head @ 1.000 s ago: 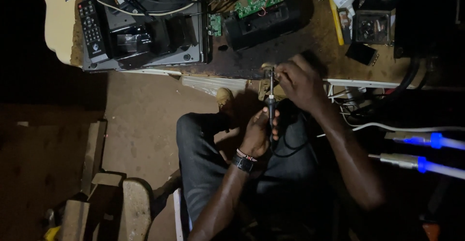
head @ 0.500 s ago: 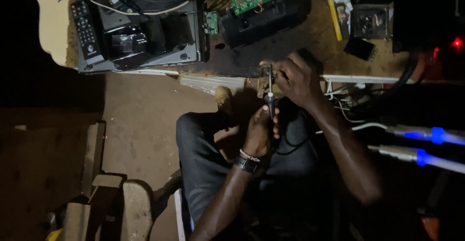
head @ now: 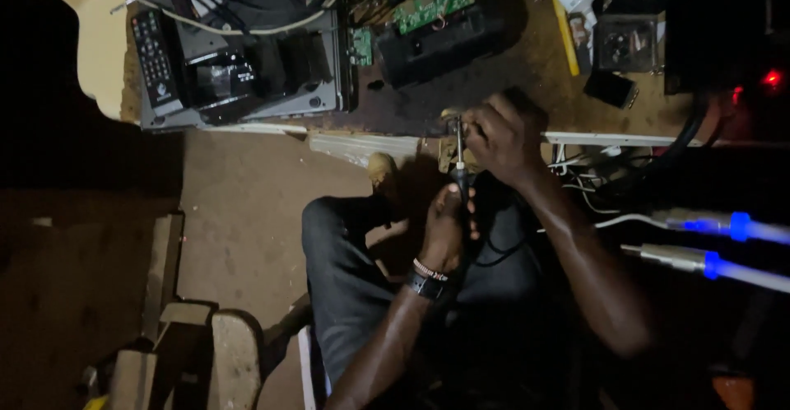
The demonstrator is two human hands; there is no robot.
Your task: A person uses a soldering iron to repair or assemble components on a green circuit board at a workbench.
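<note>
Brown workbench [head: 510, 81], cluttered: grey opened device chassis [head: 247, 72] at left with a black remote [head: 152, 56] on it, black speaker box [head: 444, 39] with a green circuit board [head: 432, 2] beside it. Screwdriver [head: 459, 163] sits upright at bench's front edge. Left hand [head: 444, 229] fingers closed round its dark handle; right hand [head: 502, 134] fingers closed, pinching a small part at the shaft tip, part too dark to identify.

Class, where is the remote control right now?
In the head view, the remote control lies upper left, on the left end of the grey device, beside the pale board.
</note>
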